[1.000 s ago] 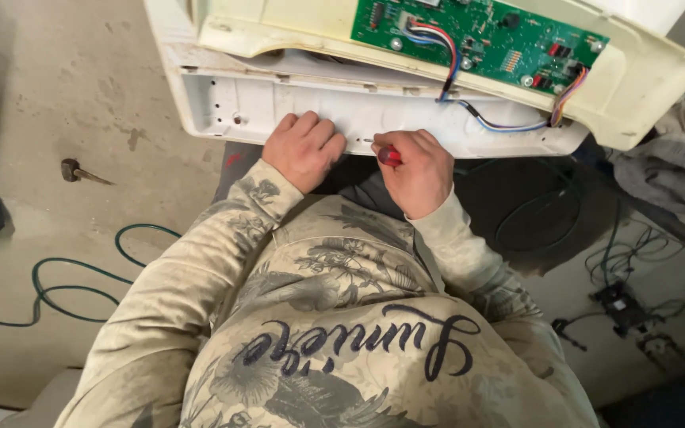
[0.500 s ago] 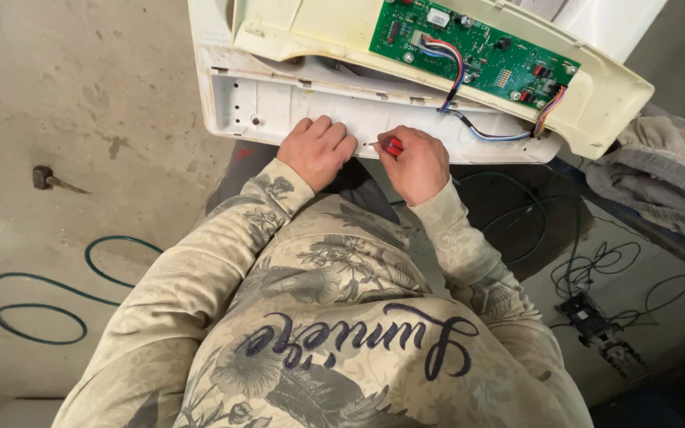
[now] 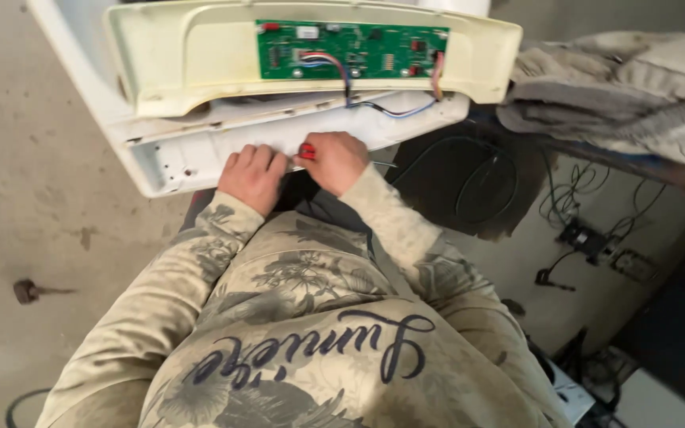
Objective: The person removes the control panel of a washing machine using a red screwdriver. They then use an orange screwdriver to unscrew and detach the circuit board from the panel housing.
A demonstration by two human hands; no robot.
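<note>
Item: red-handled screwdriver (image 3: 307, 150), gripped in closed right hand (image 3: 333, 161) against white appliance panel (image 3: 200, 154); slim, rigid, probably light (hold by handle). Left hand (image 3: 252, 176) curled, pressing on panel edge. Green circuit board (image 3: 350, 49) above, likely fragile.

A stained concrete floor (image 3: 57, 198) carries black cables (image 3: 572, 198), a power strip (image 3: 588, 238) and a small dark tool (image 3: 27, 292).

Circuit board (image 3: 354, 49) in panel (image 3: 200, 63), seemingly above casing (image 3: 192, 154).
</note>
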